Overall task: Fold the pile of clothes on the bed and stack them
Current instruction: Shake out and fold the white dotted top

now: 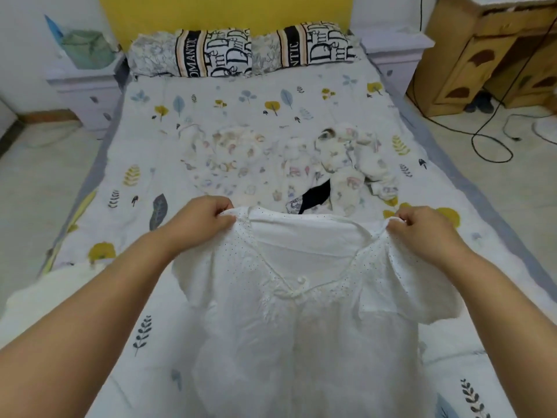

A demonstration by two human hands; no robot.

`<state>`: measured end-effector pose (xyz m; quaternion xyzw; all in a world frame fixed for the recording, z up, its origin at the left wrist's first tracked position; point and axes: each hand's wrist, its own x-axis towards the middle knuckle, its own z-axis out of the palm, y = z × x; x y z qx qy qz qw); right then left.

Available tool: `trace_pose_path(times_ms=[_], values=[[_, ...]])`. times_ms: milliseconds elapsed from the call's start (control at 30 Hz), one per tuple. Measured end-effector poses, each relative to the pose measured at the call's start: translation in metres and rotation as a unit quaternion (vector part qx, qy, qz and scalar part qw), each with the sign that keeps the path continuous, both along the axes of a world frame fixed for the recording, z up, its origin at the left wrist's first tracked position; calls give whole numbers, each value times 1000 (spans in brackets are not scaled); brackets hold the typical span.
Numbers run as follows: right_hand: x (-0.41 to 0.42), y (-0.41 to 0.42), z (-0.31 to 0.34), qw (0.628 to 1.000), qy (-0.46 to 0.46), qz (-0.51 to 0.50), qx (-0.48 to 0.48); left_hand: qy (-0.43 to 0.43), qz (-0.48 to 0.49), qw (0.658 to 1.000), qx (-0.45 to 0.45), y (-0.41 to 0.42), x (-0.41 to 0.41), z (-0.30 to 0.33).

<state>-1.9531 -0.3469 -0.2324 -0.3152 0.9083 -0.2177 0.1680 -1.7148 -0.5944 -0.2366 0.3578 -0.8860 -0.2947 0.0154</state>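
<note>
While I look down over both arms, I see the white blouse [301,312] held up by its two shoulders above the near part of the bed [126,297]. My left hand [200,217] pinches the left shoulder seam with curled fingers, and my right hand [422,227] pinches the right shoulder in the same manner, so each grip is closed on the cloth. The neckline with its small button faces me, and the long axis of the blouse runs from the hands down toward me, to the near edge of the bed. The hands stand about equally far from the middle of the garment, so neither is nearer. I judge that the coming move depends on this: the blouse must be laid flat along the bed, and the free sheet for that is directly under it, between my arms. The pile of clothes [289,158] lies beyond the hands, toward the middle of the bed, a little to the right side, with a dark piece [316,197] showing at its near rim. The hem of the blouse is cut off at the bottom of the view, and I cannot tell whether it touches the bed. How many garments are in the pile I cannot make out either.
</note>
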Motion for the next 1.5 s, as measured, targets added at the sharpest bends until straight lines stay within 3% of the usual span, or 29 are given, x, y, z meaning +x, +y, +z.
trace_pose_path(times_ms=[533, 833, 1000, 1100, 1233, 1367, 1433, 1500], values=[[-93, -74, -210, 981, 170, 44, 81, -50, -5, 977, -205, -58, -99, -194], [-133, -104, -298, 969, 212, 74, 102, -63, 28, 939, -337, -72, -140, -276], [-132, -89, -316, 978, 189, 20, 83, -5, 67, 917, -393, -53, -159, -290], [-129, -67, -310, 986, 148, -21, 71, 76, -5, 931, -358, -22, -188, -284], [-126, -40, -295, 989, 37, -82, 118, 132, -94, 961, -223, 24, -234, -282], [-127, -30, -292, 977, -71, -54, 193, 46, -161, 982, -85, 54, -271, -288], [-134, -27, -293, 982, -46, -36, 182, -34, -183, 981, -53, 64, -284, -290], [-144, -26, -289, 991, 0, -71, 111, -82, -190, 978, -33, 68, -295, -292]])
